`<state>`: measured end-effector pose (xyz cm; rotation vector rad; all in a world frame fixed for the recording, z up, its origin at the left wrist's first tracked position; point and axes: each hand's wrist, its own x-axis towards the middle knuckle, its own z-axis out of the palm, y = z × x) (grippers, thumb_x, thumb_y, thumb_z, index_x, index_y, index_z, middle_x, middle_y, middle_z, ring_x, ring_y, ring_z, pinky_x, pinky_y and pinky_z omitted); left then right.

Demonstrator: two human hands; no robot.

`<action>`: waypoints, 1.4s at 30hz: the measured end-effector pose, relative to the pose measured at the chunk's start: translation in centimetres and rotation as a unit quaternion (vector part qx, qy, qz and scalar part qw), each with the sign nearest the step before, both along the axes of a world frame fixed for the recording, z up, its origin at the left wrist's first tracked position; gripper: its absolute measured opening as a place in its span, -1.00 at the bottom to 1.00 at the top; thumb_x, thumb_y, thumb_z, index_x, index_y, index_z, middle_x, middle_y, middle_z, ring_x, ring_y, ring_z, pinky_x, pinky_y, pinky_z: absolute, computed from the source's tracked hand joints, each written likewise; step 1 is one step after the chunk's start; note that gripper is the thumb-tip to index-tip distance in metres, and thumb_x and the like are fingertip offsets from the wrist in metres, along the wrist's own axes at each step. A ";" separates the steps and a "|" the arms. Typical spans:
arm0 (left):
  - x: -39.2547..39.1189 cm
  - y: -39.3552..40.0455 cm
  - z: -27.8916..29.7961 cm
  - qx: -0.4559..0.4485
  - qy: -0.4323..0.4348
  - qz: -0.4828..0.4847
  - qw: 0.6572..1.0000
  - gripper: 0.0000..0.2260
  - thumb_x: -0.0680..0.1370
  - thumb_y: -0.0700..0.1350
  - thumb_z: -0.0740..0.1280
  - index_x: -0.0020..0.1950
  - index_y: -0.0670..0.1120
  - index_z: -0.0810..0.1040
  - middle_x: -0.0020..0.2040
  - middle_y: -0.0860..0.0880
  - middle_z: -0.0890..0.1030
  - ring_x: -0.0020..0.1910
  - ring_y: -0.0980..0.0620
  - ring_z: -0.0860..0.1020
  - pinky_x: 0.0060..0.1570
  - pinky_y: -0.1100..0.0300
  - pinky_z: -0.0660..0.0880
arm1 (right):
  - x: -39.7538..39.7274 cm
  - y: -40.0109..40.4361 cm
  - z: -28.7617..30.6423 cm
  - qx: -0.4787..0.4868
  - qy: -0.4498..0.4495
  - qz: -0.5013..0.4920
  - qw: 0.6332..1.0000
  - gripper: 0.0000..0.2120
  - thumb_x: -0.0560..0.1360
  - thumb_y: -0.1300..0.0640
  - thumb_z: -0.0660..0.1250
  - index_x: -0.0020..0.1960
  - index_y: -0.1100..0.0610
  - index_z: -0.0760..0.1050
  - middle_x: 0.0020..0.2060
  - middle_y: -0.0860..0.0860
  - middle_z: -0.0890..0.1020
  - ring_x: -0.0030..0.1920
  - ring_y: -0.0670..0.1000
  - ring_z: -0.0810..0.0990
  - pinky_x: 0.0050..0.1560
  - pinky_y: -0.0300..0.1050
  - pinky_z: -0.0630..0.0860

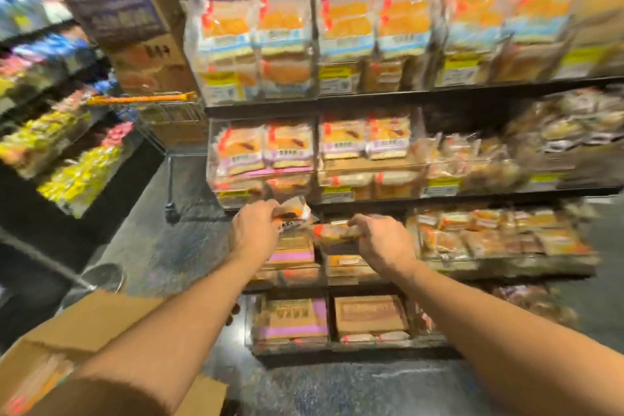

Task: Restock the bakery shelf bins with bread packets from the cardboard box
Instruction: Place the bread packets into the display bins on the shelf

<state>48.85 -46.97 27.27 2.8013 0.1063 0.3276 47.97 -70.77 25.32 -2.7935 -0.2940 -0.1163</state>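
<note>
Both arms reach toward the bakery shelf. My left hand (255, 230) grips a clear bread packet (293, 210) with orange and black print, held just in front of the third shelf row. My right hand (383, 238) grips another bread packet (337, 237) with an orange mark, over a clear bin (341, 272) on that same row. The open cardboard box (84, 324) sits at the lower left under my left forearm, with packets (37, 378) showing inside. The whole view is blurred by motion.
Clear bins of packets fill the upper shelf rows (287, 44). A shopping cart with an orange handle (141, 99) stands to the left, stacked cardboard boxes (135, 20) on it. A rack of yellow packs (74, 172) lines the left aisle. Dark floor (162, 246) lies between.
</note>
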 end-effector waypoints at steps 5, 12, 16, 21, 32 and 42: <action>5.9 -5.3 2.0 -0.024 -0.024 -0.024 0.999 -0.72 0.50 -0.11 0.46 0.20 0.07 0.62 0.06 0.00 0.67 0.09 -0.08 0.58 0.11 -0.03 0.54 | 5.1 -5.1 1.9 0.007 -0.059 -0.055 0.997 -0.67 0.50 0.14 0.21 0.22 -0.04 0.53 0.03 0.01 0.67 -0.01 0.18 0.63 -0.15 0.03 0.59; 15.5 -8.1 2.9 -0.022 -0.049 -0.076 0.996 -0.79 0.51 -0.13 0.45 0.14 0.03 0.62 0.04 -0.02 0.65 0.07 -0.10 0.59 0.04 -0.01 0.56 | 13.6 -8.5 3.6 0.033 -0.141 -0.107 0.984 -0.63 0.45 0.29 0.23 0.19 0.05 0.60 0.00 0.10 0.69 -0.09 0.18 0.63 -0.25 -0.05 0.52; 20.6 -9.2 3.4 -0.012 -0.065 -0.106 0.992 -0.83 0.52 -0.12 0.42 0.10 0.04 0.61 0.06 -0.03 0.65 0.07 -0.11 0.56 0.04 -0.01 0.53 | 18.1 -9.2 4.1 0.040 -0.155 -0.124 0.979 -0.63 0.45 0.30 0.24 0.18 0.06 0.59 0.01 0.11 0.67 -0.04 0.21 0.62 -0.12 0.03 0.56; 25.2 -10.3 2.4 0.031 -0.050 -0.115 0.992 -0.83 0.51 -0.13 0.42 0.09 0.03 0.61 0.04 -0.05 0.65 0.07 -0.12 0.57 0.02 0.01 0.52 | 22.5 -9.8 3.2 0.047 -0.115 -0.151 0.981 -0.63 0.46 0.30 0.23 0.18 0.01 0.55 0.02 0.08 0.64 0.01 0.19 0.60 -0.06 0.05 0.58; 27.0 -13.1 -1.4 0.097 -0.020 -0.135 0.986 -0.54 0.48 -0.25 0.41 0.35 0.05 0.50 0.29 0.02 0.55 0.30 -0.03 0.43 0.21 0.06 0.43 | 27.0 -11.8 -1.0 -0.020 -0.046 -0.125 0.991 -0.64 0.55 0.25 0.26 0.33 0.06 0.50 0.29 0.08 0.46 0.25 0.13 0.46 0.16 0.00 0.52; 26.1 -13.0 -4.1 0.133 -0.038 -0.117 0.983 -0.54 0.35 -0.19 0.53 0.19 0.03 0.50 0.06 0.00 0.57 0.06 -0.05 0.52 -0.03 0.02 0.53 | 27.4 -10.6 -1.8 -0.162 -0.096 -0.067 0.980 -0.39 0.29 0.15 0.49 0.32 0.01 0.43 0.34 0.18 0.39 0.35 0.25 0.29 0.28 0.24 0.29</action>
